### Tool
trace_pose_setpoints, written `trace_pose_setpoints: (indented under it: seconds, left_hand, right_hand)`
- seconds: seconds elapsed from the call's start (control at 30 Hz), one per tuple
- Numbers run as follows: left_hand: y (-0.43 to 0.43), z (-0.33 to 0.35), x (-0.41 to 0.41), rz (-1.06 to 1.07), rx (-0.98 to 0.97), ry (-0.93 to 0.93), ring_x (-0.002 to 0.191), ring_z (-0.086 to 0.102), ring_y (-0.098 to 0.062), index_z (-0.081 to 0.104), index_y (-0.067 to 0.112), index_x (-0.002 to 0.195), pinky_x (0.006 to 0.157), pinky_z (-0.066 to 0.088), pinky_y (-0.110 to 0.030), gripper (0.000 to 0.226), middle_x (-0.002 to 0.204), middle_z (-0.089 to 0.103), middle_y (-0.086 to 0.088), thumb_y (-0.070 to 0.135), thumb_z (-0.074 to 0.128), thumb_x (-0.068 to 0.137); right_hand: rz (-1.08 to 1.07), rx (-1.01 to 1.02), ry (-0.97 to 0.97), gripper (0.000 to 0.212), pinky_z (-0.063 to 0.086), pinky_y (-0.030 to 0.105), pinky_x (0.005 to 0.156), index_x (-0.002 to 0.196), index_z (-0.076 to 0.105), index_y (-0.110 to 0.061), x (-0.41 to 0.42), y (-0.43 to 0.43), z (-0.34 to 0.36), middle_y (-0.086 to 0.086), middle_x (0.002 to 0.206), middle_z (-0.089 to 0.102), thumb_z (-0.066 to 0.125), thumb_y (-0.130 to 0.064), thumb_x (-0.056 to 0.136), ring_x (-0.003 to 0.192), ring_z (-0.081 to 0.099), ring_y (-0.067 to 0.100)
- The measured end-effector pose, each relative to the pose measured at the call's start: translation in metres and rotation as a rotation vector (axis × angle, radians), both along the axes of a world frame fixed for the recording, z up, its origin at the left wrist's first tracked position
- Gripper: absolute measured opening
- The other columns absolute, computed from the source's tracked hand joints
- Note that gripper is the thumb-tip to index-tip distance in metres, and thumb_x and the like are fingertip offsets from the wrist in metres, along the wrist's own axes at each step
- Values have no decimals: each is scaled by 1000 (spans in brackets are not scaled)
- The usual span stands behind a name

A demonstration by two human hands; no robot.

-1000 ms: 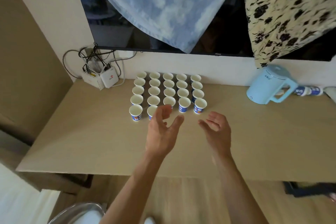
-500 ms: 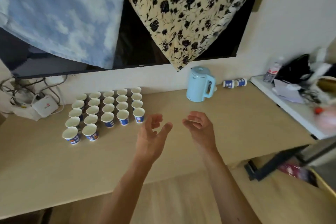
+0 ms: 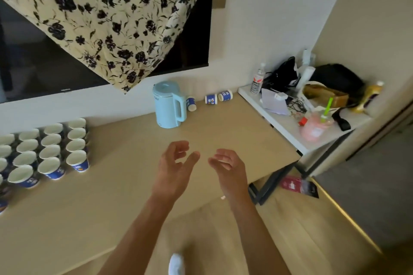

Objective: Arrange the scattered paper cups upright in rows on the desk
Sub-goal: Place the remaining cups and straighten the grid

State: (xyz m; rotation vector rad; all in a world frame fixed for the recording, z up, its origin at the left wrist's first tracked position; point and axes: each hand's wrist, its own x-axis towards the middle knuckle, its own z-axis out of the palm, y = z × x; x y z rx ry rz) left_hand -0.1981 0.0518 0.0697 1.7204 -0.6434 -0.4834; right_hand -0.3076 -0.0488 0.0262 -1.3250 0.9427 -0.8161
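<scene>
- Cups (image 3: pixel 53 154): upright, mouths up, packed in rows at the bench (image 3: pixel 116 203) left edge. Rims are touching or just beside each other. The block runs out of frame on the left, so I can't count them.
- Corner cup (image 3: pixel 78 161): front right corner of the block, with its blue band showing.
- Kettle-side stray (image 3: pixel 191 104): a cup on its side at the bench back edge, just behind the kettle handle and partly hidden.
- Stray pair (image 3: pixel 211 99): two more cups on their sides at the back edge, near the back right corner. They lie close together; I can't tell if they touch.
- Kettle (image 3: pixel 168 105): pale blue, upright, lid down, near the back edge, handle to the right.
- Left grip (image 3: pixel 176 167): hovers over the bench, palm turned inward, fingers spread and loosely curled. It holds nothing.
- Right grip (image 3: pixel 228 167): just beside the left one but not touching it, with relaxed fingers. It holds nothing.
- Both grips sit between the block and the strays, well apart from each.
- Side table (image 3: pixel 288 125): white, just beside the bench right edge. It carries a bottle (image 3: pixel 258 78), a black bag (image 3: pixel 337 78), a pink drink (image 3: pixel 315 128) with a green straw, papers and cables.
- Floral cloth (image 3: pixel 107 18): hangs over a dark screen (image 3: pixel 33 62) on the wall behind the bench.
- Sock (image 3: pixel 176 264): on the wood floor at the bottom of the frame.
</scene>
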Motion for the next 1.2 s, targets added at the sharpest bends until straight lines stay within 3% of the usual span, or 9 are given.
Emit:
trace_pose_setpoints:
  seconds: [0.17, 0.3, 0.57, 0.7, 0.8, 1.1, 1.2]
  left_hand:
    - [-76, -12, 6, -27, 10, -13, 106, 64, -3, 65, 23, 113, 72, 42, -11, 28, 114, 68, 12, 31, 75, 88]
    - [-145, -18, 17, -43, 2, 12, 106, 63, -1, 66, 22, 114, 74, 43, -14, 29, 113, 68, 13, 31, 74, 89]
    - [-249, -24, 20, -33, 46, 48, 108, 63, -3, 65, 22, 113, 77, 45, -15, 27, 115, 67, 13, 31, 73, 90]
    - [-287, -36, 25, 54, 90, 90, 110, 63, -7, 64, 21, 113, 83, 48, -21, 27, 115, 67, 12, 30, 73, 90]
    - [-315, -45, 31, 155, 125, 81, 109, 64, -9, 65, 19, 115, 87, 51, -25, 29, 116, 67, 9, 28, 74, 90]
    - [-364, -70, 64, 404, 174, 162, 108, 65, -13, 66, 19, 113, 93, 56, -40, 28, 113, 68, 7, 25, 76, 88]
    - [-366, -87, 78, 477, 194, 195, 108, 64, -10, 66, 23, 111, 92, 56, -40, 25, 112, 68, 8, 25, 76, 88]
  right_hand:
    - [-18, 6, 4, 30, 50, 16, 81, 115, 66, -8, 4, -70, -6, 8, 109, 71, 78, -11, 88, 100, 70, 18]
    - [-21, 23, 28, 26, 51, 23, 86, 110, 66, -13, 11, -134, -10, 8, 109, 70, 79, -11, 88, 101, 69, 20]
    - [22, 18, 79, 24, 51, 17, 80, 105, 67, -19, 22, -246, -15, 9, 107, 72, 81, -13, 86, 98, 71, 18]
    - [123, 3, 116, 25, 51, 13, 80, 104, 67, -15, 47, -302, -32, 10, 105, 73, 81, -8, 85, 99, 70, 18]
    - [251, 0, 147, 26, 52, 23, 87, 101, 66, -19, 71, -343, -47, 4, 101, 72, 81, -7, 84, 94, 69, 12]
    - [495, -14, 327, 35, 52, 24, 82, 118, 65, -13, 173, -421, -97, 3, 110, 72, 79, -23, 87, 97, 69, 14]
    - [486, 15, 392, 46, 54, 33, 92, 124, 63, -11, 229, -436, -123, 6, 112, 72, 80, -28, 85, 102, 69, 19]
